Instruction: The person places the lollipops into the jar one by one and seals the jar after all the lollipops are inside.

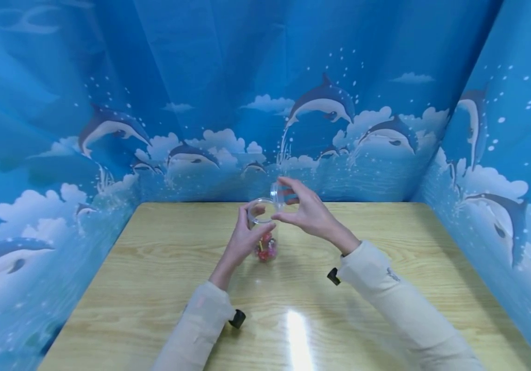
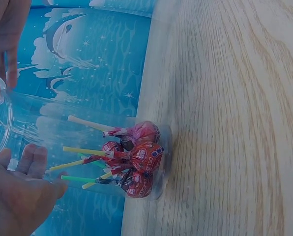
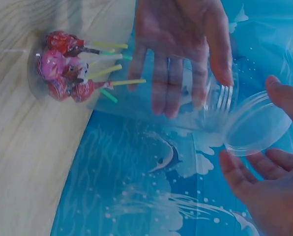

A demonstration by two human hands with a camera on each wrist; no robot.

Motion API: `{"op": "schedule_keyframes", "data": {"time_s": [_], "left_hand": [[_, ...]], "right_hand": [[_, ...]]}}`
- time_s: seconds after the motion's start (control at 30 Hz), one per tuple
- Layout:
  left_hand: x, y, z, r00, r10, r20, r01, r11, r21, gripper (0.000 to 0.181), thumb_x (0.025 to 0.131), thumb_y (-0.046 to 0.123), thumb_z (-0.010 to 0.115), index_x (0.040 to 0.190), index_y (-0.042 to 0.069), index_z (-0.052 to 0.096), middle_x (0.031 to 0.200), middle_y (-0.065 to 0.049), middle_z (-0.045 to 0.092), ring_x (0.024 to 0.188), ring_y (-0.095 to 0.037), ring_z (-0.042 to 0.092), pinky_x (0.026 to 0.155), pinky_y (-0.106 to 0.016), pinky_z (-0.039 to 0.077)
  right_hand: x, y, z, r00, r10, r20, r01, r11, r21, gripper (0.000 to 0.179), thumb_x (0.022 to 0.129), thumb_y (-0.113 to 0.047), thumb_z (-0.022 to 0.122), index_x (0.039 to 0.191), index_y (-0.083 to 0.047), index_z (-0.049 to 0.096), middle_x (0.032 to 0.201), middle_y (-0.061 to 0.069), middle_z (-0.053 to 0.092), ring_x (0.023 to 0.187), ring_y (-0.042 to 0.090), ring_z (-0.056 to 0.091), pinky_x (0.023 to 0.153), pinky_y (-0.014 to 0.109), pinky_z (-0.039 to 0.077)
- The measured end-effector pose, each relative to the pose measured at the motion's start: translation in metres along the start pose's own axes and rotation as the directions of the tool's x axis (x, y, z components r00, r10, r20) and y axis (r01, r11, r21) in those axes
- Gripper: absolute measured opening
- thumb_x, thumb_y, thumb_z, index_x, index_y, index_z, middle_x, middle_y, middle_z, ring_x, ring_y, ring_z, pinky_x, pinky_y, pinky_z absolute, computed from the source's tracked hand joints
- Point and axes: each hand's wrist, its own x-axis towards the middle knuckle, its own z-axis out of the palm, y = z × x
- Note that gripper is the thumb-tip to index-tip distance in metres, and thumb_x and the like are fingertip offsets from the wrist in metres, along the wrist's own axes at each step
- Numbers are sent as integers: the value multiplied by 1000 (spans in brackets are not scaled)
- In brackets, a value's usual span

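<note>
A tall clear plastic jar (image 1: 262, 222) stands upright on the table, its mouth uncovered. Several lollipops (image 2: 145, 156) in red and pink wrappers lie at its bottom, with yellow, green and white sticks pointing up. My left hand (image 1: 243, 238) holds the jar near the rim, thumb on one side and fingers on the other. In my right hand (image 1: 309, 210) is the clear round lid (image 3: 258, 123), pinched by its edge between thumb and fingers. The lid is tilted steeply at the right side of the jar's mouth; whether it touches the rim I cannot tell.
The jar stands toward the back of the wood-grain table (image 1: 163, 278). Behind and at both sides hangs a blue curtain (image 1: 228, 77) printed with dolphins. A small black piece (image 1: 237, 318) sticks out by the left cuff, another (image 1: 334, 276) by the right cuff.
</note>
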Motion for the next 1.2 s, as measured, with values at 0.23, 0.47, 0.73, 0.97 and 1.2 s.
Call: {"op": "schedule_keyframes", "data": {"time_s": [0.23,0.47,0.73,0.97,1.2], "left_hand": [[0,0,0,1000,15,5,-15,1000,1,76,94,35,78,151,18,30,153,-14,42,145,-34,39,117,-60,33],[1,-1,-1,1000,21,-11,-21,1000,-2,72,96,22,76,150,12,30,153,-17,44,148,-33,36,120,-55,29],[1,-4,-2,1000,16,-13,-16,1000,-19,73,94,16,76,151,9,30,153,-16,45,147,-33,37,118,-54,33],[1,-4,-2,1000,12,8,-12,999,-43,76,95,16,77,153,12,28,154,-15,42,148,-32,36,116,-54,37],[1,-4,-2,1000,25,16,-24,999,-28,74,96,19,76,153,13,29,155,-13,42,149,-32,35,118,-54,33]], "right_hand": [[8,1,15,999,-36,4,36,996,-87,80,88,-23,85,155,-5,43,144,16,54,111,29,57,90,46,54],[13,2,22,999,-10,45,15,992,-121,78,88,-24,85,152,-3,47,149,16,53,117,30,54,91,51,53],[15,3,21,994,-24,108,38,991,-128,73,89,-23,84,150,-2,51,150,16,54,129,32,49,102,56,48],[18,7,21,989,-10,146,25,994,-103,73,89,-24,83,151,-4,50,151,17,52,133,34,47,102,58,48],[20,14,18,983,-10,183,23,997,-73,74,90,-30,83,153,-8,49,155,15,48,134,35,48,101,60,48]]}}
